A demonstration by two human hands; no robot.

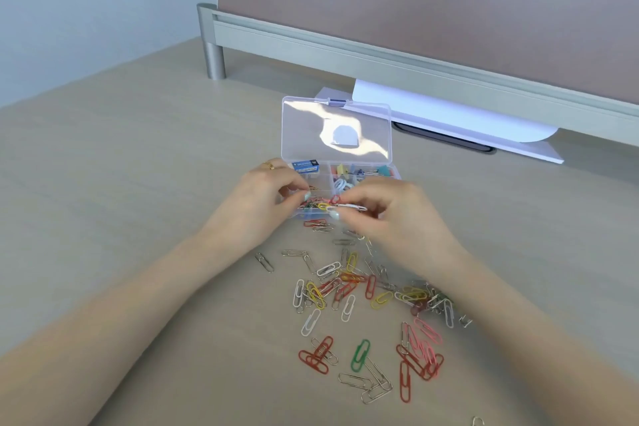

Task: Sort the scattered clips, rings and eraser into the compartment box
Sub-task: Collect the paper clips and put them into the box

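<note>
Hands meet over the compartment box, left hand and right hand fingers pinching paper clips.

A pale wood-grain desk fills the view under and around the hands. Beyond the hands stands a taupe partition panel on a grey metal rail with a round post at far left. A light blue wall rises beyond the hands' left side
</note>
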